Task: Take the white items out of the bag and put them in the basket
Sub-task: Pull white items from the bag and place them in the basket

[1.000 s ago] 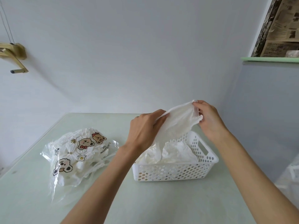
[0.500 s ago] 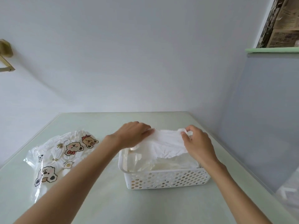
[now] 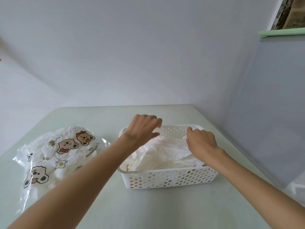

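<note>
On the pale green tabletop, right of centre, sits a white perforated basket w/ a heap of thin white items already inside, crumpled and reaching about to the rim. Both hands are over it: left hand hovers above the back-left corner w/ fingers spread and loosely bent, holding nothing as far as I can see; right hand rests on the right side of the heap, fingers curled down into the top layer, but can't tell if it's pinching the sheet or just pressing it flat, since the fingertips are hidden. Left of the basket, well apart from it, lies a clear plastic bag printed w/ cartoon bears, lying flat-ish and wrinkled; more white stuff shows through the film, so prob. several pcs left to move. Judging by the creases and how it drapes, the white material is v. light, soft and floppy, no stiffness at all, maybe a bit slippery against the plastic. It'll likely spring back up unless patted down. Best hold for the next pc: pinch a loose edge or fold near the bag's opening w/ one hand while the other pins the bag, since a light bag would prob. lift along w/ the contents. Not fragile, though thin enough to tear if yanked.
</note>
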A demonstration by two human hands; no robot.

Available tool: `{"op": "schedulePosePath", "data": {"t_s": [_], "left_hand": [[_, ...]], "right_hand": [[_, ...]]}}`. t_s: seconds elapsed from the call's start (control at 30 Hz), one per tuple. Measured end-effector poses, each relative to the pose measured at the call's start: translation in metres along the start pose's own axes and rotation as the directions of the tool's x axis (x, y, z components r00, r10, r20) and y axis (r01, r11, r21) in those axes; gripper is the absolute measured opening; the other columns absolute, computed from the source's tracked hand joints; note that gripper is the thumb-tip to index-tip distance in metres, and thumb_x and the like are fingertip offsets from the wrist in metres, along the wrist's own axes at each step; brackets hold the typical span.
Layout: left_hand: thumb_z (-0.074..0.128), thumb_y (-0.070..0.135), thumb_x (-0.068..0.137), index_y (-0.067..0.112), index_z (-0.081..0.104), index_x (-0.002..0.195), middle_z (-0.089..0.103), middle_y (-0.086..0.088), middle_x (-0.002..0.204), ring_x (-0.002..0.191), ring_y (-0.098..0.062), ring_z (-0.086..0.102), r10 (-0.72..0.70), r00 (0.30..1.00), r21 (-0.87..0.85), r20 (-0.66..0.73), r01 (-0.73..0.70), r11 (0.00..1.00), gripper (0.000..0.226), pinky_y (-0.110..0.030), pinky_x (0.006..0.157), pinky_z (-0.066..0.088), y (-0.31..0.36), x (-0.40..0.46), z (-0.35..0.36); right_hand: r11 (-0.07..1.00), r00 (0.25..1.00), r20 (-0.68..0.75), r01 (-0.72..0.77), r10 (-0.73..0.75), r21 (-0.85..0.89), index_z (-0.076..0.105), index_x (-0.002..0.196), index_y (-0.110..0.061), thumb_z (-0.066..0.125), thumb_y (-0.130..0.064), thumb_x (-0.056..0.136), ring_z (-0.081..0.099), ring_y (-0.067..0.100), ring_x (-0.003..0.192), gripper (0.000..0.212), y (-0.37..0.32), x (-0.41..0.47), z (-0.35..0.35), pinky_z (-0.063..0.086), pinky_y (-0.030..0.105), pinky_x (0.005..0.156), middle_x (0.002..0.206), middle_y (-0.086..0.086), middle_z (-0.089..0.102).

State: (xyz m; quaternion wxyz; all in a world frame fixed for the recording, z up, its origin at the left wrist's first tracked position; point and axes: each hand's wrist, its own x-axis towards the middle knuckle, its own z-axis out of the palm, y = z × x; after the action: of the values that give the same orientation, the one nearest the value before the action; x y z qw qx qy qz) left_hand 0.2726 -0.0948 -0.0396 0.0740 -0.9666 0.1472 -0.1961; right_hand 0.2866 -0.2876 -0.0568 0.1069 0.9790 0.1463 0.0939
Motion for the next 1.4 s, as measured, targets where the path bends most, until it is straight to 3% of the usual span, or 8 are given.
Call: {"op": "schedulePosePath", "data": {"t_s": [0.2,0.5,0.6,0.77,0.87,1.03,1.13,1.4], "left_hand": [[0.056,0.076,0.073,0.021,0.069,0.087,0.067,0.007,0.084,0.084,-0.017,0.064,-0.107,0.928,-0.075,0.356,0.143,0.987,0.058,-0.028,0.071,0.043,0.003,-0.04,-0.028],[0.073,0.031,0.082,0.026,0.07,0.098,0.07,0.013,0.098,0.092,-0.009,0.062,0.092,0.86,-0.092,0.502,-0.053,0.994,0.016,-0.019,0.063,0.036,-0.005,-0.055,-0.042],[0.067,0.04,0.086,0.025,0.07,0.112,0.073,0.01,0.102,0.091,-0.008,0.067,0.083,0.744,-0.274,0.663,0.138,0.952,0.03,-0.024,0.081,0.053,-0.015,-0.055,-0.058],[0.05,0.018,0.099,0.02,0.057,0.13,0.066,0.001,0.121,0.106,-0.015,0.065,0.064,0.784,-0.407,0.618,0.249,0.879,0.032,-0.029,0.091,0.053,-0.031,-0.042,-0.08],[0.037,0.03,0.104,0.03,0.029,0.149,0.031,0.003,0.155,0.138,-0.019,0.037,0.082,0.781,-0.332,0.62,0.166,0.928,0.046,-0.038,0.115,0.026,-0.009,-0.035,-0.055],[0.021,0.045,0.104,0.026,-0.022,0.149,-0.028,0.007,0.156,0.147,-0.015,-0.013,0.072,0.633,-0.22,0.77,0.158,0.963,0.065,-0.045,0.119,0.001,0.018,-0.033,0.003],[0.017,0.051,0.102,0.021,-0.026,0.147,-0.03,0.004,0.155,0.147,-0.013,-0.015,0.018,0.567,-0.117,0.824,0.138,0.984,0.07,-0.04,0.118,-0.001,0.018,-0.039,0.013],[0.023,0.058,0.099,0.02,-0.017,0.151,-0.021,0.002,0.159,0.149,-0.02,-0.005,-0.021,0.562,-0.04,0.827,0.096,0.995,0.076,-0.043,0.118,0.005,0.024,-0.034,0.014]], "right_hand": [[1.0,1.0,-0.019,-0.005,0.005,0.0,0.046,0.117,-0.008,0.045,-0.01,0.096,0.059,0.025,0.086,0.021,0.004,0.002,0.003,0.021,0.026,0.048,0.1,0.004,0.061],[1.0,1.0,0.003,-0.005,0.005,-0.017,0.046,0.119,-0.008,0.044,-0.013,0.097,0.056,0.023,0.08,0.022,0.007,-0.003,0.001,0.027,0.026,0.052,0.103,0.004,0.063],[1.0,1.0,0.026,0.017,-0.017,0.008,0.044,0.123,-0.007,0.041,-0.025,0.101,0.061,0.025,0.096,0.029,0.005,-0.007,-0.006,0.034,0.028,0.063,0.111,0.006,0.062],[0.949,1.0,0.007,-0.019,0.018,0.314,0.041,0.131,-0.015,0.049,-0.039,0.097,0.059,0.024,0.1,0.041,0.027,-0.016,-0.043,0.043,0.032,0.077,0.109,0.003,0.059],[0.816,0.998,-0.067,0.05,-0.013,0.576,0.051,0.122,-0.021,0.055,-0.026,0.095,0.059,0.021,0.093,0.027,0.027,-0.007,-0.061,0.048,0.035,0.082,0.108,0.002,0.06],[0.874,0.858,0.393,0.12,-0.329,0.47,0.044,0.134,-0.023,0.063,-0.034,0.09,0.057,0.021,0.1,0.049,-0.008,0.006,-0.017,0.048,0.029,0.083,0.128,0.005,0.05],[0.921,0.823,0.487,0.105,-0.293,0.376,0.036,0.141,-0.028,0.066,-0.041,0.087,0.048,0.026,0.122,0.063,-0.002,0.012,0.006,0.04,0.036,0.1,0.144,0.007,0.037],[0.906,0.807,0.523,0.033,-0.273,0.422,0.023,0.143,-0.029,0.072,-0.044,0.081,0.047,0.028,0.123,0.08,0.002,0.014,0.013,0.041,0.042,0.103,0.141,0.008,0.036]]}}
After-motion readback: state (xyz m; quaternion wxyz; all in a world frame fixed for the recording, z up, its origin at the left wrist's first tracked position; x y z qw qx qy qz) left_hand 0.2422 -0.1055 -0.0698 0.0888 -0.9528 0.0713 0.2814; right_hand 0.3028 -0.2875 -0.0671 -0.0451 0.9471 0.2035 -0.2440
